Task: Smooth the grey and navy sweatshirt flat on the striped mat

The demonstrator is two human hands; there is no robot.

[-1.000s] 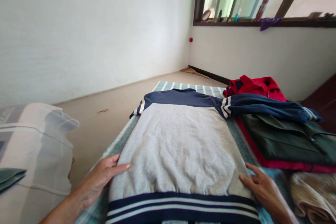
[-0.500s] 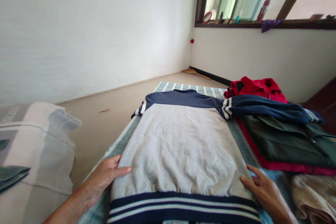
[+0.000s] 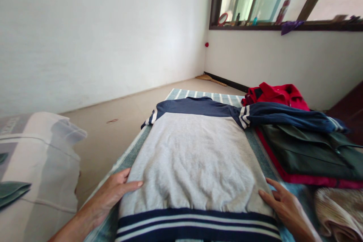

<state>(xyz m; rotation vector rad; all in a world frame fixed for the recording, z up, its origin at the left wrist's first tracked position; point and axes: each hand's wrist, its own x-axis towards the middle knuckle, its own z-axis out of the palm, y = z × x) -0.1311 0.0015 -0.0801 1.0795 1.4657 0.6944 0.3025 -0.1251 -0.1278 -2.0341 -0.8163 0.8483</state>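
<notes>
A grey sweatshirt (image 3: 193,162) with navy shoulders and a navy-and-white striped hem lies flat, back up, on a striped teal mat (image 3: 124,157). My left hand (image 3: 113,193) rests open against the sweatshirt's left edge near the hem, thumb on the grey cloth. My right hand (image 3: 283,204) lies open at the right edge near the hem, fingers spread on the mat and touching the fabric. One navy sleeve (image 3: 289,117) stretches out to the right over other clothes.
A dark green garment (image 3: 309,155) on red cloth (image 3: 278,92) lies right of the sweatshirt. A beige knitted item (image 3: 337,208) sits at the lower right. A pale covered bundle (image 3: 36,174) is at the left. Bare floor (image 3: 113,121) and white walls surround; a window ledge (image 3: 283,25) holds small items.
Both hands stay at the sweatshirt's lower edges, shifting only slightly; the view has moved a little.
</notes>
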